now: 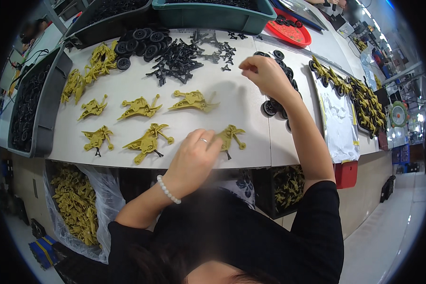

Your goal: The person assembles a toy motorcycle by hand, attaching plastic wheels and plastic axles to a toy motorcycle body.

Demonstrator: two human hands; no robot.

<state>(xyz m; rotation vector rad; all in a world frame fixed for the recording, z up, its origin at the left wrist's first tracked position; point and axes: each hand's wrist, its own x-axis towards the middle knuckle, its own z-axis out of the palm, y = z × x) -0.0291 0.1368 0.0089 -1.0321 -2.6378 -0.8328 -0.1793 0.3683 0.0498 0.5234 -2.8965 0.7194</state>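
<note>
My left hand (194,154) rests at the front edge of the white table (241,104), with its fingertips gripping an olive-yellow plastic toy body (232,136). Several more such bodies (147,140) lie in two rows to its left. My right hand (264,73) hovers further back, fingertips pinched together with nothing visible in them. It is just right of a heap of black axle pieces (177,59) and above a few black wheels (272,108).
A pile of black wheels (139,42) and loose yellow parts (97,64) lie at the back left. Grey bins (38,113), a teal bin (213,16) and a red tray (291,32) ring the table. Finished yellow toys (364,99) line a tray on the right. A bag of yellow parts (75,203) hangs below.
</note>
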